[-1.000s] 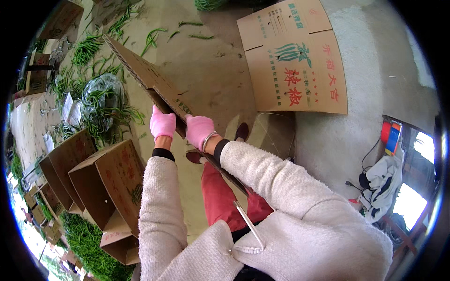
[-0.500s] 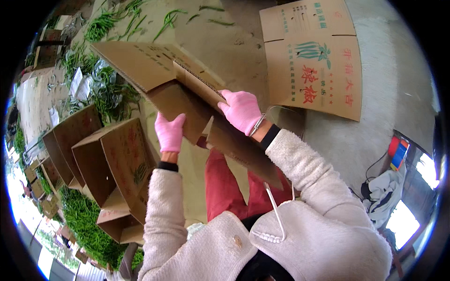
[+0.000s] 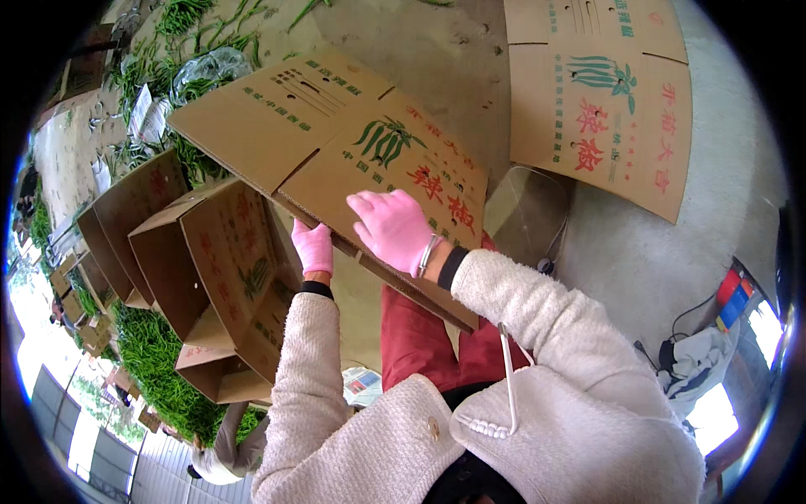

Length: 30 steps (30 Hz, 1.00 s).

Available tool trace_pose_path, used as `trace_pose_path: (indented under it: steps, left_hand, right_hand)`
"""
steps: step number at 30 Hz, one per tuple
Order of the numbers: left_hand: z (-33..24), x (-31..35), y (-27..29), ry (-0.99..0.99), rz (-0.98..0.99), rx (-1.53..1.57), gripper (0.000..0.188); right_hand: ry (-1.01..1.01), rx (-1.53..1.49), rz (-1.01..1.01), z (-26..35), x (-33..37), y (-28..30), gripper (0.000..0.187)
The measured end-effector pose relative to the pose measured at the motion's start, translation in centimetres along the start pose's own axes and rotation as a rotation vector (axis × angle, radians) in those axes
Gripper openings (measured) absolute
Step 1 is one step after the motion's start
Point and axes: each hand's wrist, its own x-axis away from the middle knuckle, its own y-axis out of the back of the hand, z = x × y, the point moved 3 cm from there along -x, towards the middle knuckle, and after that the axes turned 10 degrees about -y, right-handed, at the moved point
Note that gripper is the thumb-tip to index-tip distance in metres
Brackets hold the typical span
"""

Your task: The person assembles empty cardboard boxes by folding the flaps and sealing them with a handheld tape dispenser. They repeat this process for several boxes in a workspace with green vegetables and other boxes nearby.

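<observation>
A brown cardboard box [image 3: 336,168], folded nearly flat, is held at a tilt before me, its face with red and green print turned up. My left hand [image 3: 314,249], in a pink glove, grips the box's near left edge, thumb on top and the other fingers hidden beneath. Over the printed face, close to that same edge, is my right hand [image 3: 396,231], also pink-gloved. Its thumb stands apart from the stretched fingers and it grips nothing. Whether its palm presses on the cardboard I cannot tell.
Another flat printed carton [image 3: 600,109] lies at the far right. To my left stand opened boxes [image 3: 227,260] beside a heap of green peppers [image 3: 155,361]. More peppers and plastic film [image 3: 210,71] lie at the far left. A person [image 3: 227,449] is at the lower left.
The partly spread box has closed up, and its printed face now shows instead of its inside. My right hand has let go of the flap edge and moved onto the printed face.
</observation>
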Motion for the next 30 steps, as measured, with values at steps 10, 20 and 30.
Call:
trace_pose_path:
  steps: [10, 20, 30]
  left_hand:
    - [1.7, -0.9, -2.5, 0.106, 0.030, 0.812, 0.028]
    - [-5.6, -0.1, -6.8, -0.172, 0.078, -0.489, 0.042]
    - [-9.0, 0.2, -8.0, -0.153, 0.159, -0.476, 0.047]
  right_hand:
    - [-0.009, 0.219, -0.008, 3.8, -7.7, -3.4, 0.054]
    - [0.145, 0.468, -0.191, 5.1, -16.9, -0.9, 0.037]
    - [0.367, 0.337, -0.037, 2.8, -17.9, 2.6, 0.041]
